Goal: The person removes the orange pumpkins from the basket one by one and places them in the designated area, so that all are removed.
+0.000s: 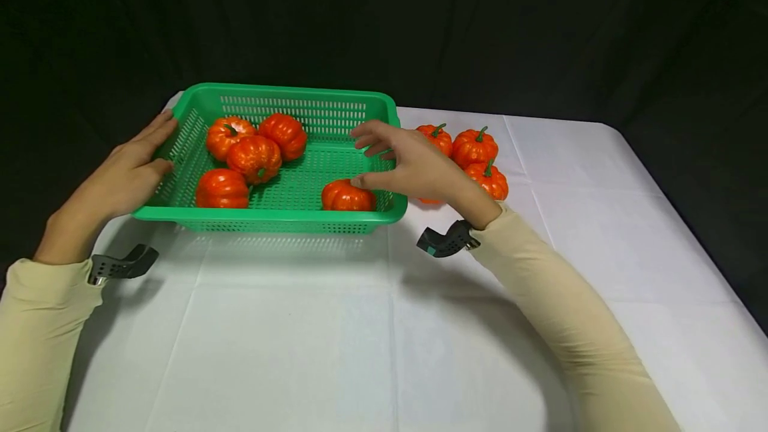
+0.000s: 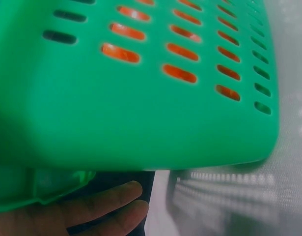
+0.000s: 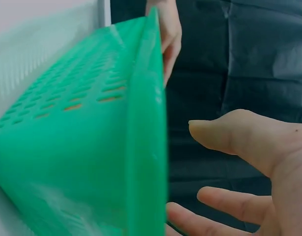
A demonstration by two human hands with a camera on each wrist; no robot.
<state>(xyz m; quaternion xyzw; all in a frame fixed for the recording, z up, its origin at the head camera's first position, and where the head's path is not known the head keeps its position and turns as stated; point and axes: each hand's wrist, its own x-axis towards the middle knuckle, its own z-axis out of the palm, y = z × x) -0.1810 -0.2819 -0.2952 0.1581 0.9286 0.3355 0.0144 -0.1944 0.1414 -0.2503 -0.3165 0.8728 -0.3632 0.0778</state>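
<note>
A green plastic basket (image 1: 270, 214) holds several small orange-red pumpkins. Four-sided slots in its wall (image 2: 116, 113) show orange behind them in the left wrist view. My left hand (image 1: 129, 172) lies along the basket's left rim, its fingers (image 2: 111, 201) straight. Over the basket's right end is my right hand (image 1: 414, 162), with fingers spread and nothing held. Below its thumb, a lone pumpkin (image 1: 348, 196) sits in the front right corner. In the right wrist view the right hand (image 3: 288, 172) appears beside the basket's rim (image 3: 146, 147); whether it touches is unclear.
To the right of the basket, several more pumpkins (image 1: 475, 147) with green stems stand on the white tablecloth (image 1: 288, 345), partly hidden by my right hand and wrist. A black curtain (image 1: 384, 25) hangs behind the table. Each wrist wears a black camera mount (image 1: 445, 240).
</note>
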